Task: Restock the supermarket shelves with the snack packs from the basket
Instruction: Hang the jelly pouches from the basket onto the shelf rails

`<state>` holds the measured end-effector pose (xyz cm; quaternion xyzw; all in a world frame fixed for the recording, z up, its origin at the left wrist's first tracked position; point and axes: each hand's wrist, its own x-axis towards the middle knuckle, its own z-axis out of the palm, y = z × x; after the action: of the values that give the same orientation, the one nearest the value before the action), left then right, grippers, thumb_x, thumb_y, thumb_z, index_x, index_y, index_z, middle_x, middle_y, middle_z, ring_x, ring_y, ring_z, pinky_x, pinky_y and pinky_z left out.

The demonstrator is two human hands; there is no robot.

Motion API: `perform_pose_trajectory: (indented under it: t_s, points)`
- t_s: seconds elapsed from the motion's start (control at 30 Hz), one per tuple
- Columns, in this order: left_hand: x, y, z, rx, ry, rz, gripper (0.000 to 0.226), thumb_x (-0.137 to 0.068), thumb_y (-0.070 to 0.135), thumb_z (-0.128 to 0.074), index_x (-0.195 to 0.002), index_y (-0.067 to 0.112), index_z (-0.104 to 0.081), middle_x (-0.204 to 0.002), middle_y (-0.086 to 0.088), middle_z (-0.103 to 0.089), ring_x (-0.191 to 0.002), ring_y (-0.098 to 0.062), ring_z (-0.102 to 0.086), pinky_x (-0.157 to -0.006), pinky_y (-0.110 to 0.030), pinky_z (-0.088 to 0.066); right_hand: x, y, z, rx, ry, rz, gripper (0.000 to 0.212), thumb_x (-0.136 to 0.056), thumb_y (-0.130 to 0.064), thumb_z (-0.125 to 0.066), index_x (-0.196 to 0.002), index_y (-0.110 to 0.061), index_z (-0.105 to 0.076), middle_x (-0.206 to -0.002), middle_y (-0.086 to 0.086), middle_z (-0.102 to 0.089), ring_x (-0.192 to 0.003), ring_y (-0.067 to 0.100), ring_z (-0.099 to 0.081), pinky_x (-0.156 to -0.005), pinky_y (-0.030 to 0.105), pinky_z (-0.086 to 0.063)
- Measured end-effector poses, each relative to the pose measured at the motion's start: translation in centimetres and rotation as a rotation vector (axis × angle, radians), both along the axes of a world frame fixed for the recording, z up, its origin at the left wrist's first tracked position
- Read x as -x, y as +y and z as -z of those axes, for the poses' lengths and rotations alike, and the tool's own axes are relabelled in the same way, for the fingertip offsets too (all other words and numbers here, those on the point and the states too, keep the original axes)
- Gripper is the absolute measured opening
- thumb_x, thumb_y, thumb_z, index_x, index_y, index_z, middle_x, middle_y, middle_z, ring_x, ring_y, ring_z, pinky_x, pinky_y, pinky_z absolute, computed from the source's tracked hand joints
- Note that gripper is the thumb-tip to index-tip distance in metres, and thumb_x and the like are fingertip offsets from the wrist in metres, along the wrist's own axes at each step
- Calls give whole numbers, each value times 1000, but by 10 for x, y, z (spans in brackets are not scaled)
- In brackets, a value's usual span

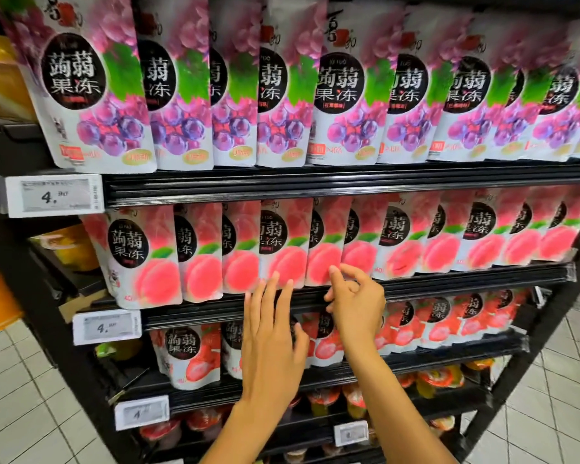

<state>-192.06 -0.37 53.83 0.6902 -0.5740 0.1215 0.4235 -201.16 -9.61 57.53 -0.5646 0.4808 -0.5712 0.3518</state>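
One L hand (272, 329) flat, R hand (355, 303) at glossy peach packs (283, 249)

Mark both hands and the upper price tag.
left hand (272, 333): head view, back of the hand.
right hand (357, 304): head view, back of the hand.
upper price tag (52, 195): head view, display face.

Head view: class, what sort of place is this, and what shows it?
Most likely a supermarket aisle: black tiered shelves hold rows of identical pink peach-print snack pouches, with white price tags clipped on.
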Motion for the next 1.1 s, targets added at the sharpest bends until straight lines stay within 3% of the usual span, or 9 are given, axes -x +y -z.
perform_pose_trajectory:
  t_s: [0.13,0.27,0.4,0.6,0.73,0.9,1.0,1.1]
  points:
    - [11,0,0,13,3,32,58,-90,17,-52,-147,13,-39,-158,-2,-28,-149,-8,-5,-122,-43,-16,12,-6,2,-6,-14,27,6,-94,-39,-61,-93,-37,-67,-53,-12,-66,-41,7,-60,-59,29,-50]
    - [20,-4,-3,15,-3,81,61,-91,15,-54,-149,13,-35,-159,1,-26,-149,-9,-9,-121,-40,-14,20,-7,3,17,-52,3,12,-94,-37,-62,-101,-31,-69,-54,-6,-67,-41,10,-60,-62,33,-54]
    - [32,-12,-5,21,-4,101,63,-91,12,-58,-150,14,-34,-159,2,-26,-148,-1,2,-121,-37,-11,34,-16,0,31,-131,118,14,-93,-39,-62,-105,-32,-62,-55,-4,-68,-46,13,-61,-61,37,-54]
    - [52,-26,-7,-5,-12,85,62,-89,10,-59,-148,12,-38,-157,-4,-31,-148,-17,-18,-121,-43,-20,50,-33,-6,-3,3,51,11,-91,-43,-63,-95,-33,-66,-52,-11,-67,-42,5,-60,-63,32,-54]
    - [66,-36,-9,-3,1,97,61,-91,12,-57,-148,12,-37,-158,-1,-28,-148,-17,-17,-122,-39,-18,65,-39,-6,-3,9,57,8,-91,-45,-62,-89,-39,-66,-54,-12,-67,-42,6,-60,-55,24,-45]
    - [88,-55,-15,-24,6,92,60,-92,15,-56,-149,11,-36,-159,0,-28,-147,-11,-14,-122,-39,-18,84,-48,-3,5,-31,-36,10,-92,-41,-64,-95,-35,-70,-55,-3,-68,-46,13,-62,-64,36,-56]
    - [97,-63,-16,-27,7,5,59,-89,13,-59,-146,10,-41,-154,-3,-37,-145,-22,-26,-121,-43,-22,97,-55,1,28,-115,-12,9,-92,-36,-64,-99,-30,-68,-53,-3,-67,-40,9,-57,-50,23,-49]
    - [107,-68,-15,-22,2,-35,61,-87,13,-62,-145,12,-43,-150,-3,-43,-140,-26,-34,-117,-45,-29,112,-68,5,12,-194,52,12,-94,-32,-64,-103,-25,-62,-52,-3,-66,-38,10,-54,-43,19,-43]
